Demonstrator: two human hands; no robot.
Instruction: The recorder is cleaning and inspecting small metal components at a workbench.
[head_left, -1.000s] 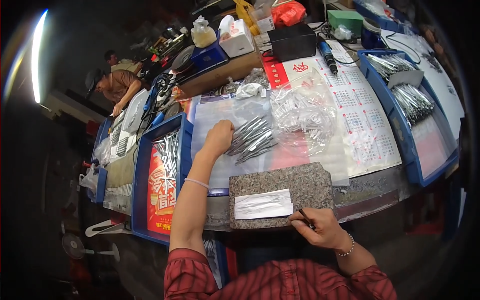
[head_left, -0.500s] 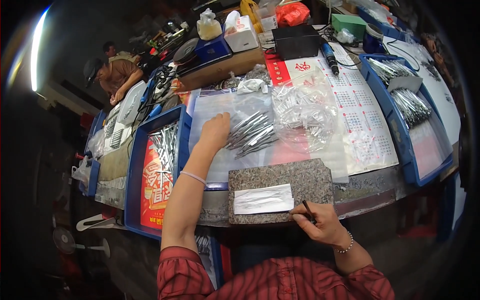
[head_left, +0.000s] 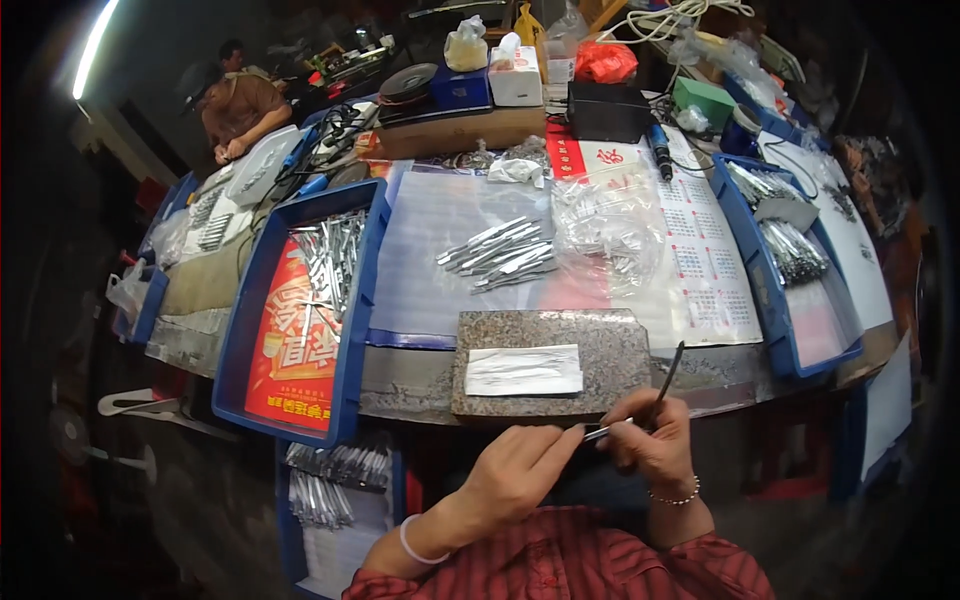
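In front of my chest, just past the near edge of the stone slab [head_left: 625, 345], my two hands meet. My left hand [head_left: 515, 468] is closed, fingertips pinching one end of a slim silver metal piece [head_left: 597, 433]. The other end runs into the fingers of my right hand [head_left: 655, 445], which also grips a thin dark stick-like tool [head_left: 676, 362] pointing up. A creased white sheet [head_left: 523, 371] with dark streaks lies on the slab. Beyond it, several similar silver pieces [head_left: 505, 253] are heaped on clear plastic film [head_left: 415, 225].
A blue tray [head_left: 352, 360] with metal pieces stands at left; another blue tray [head_left: 790, 340] is at right. Below the table edge sits a third tray [head_left: 398, 490]. Clear bags [head_left: 610, 225] of pieces lie on a calendar sheet [head_left: 715, 290]. A person [head_left: 240, 110] works far left.
My left hand has come back from the silver heap to my right hand, with a silver piece now between them. The dark tool now points upward. The whole view has shifted slightly.
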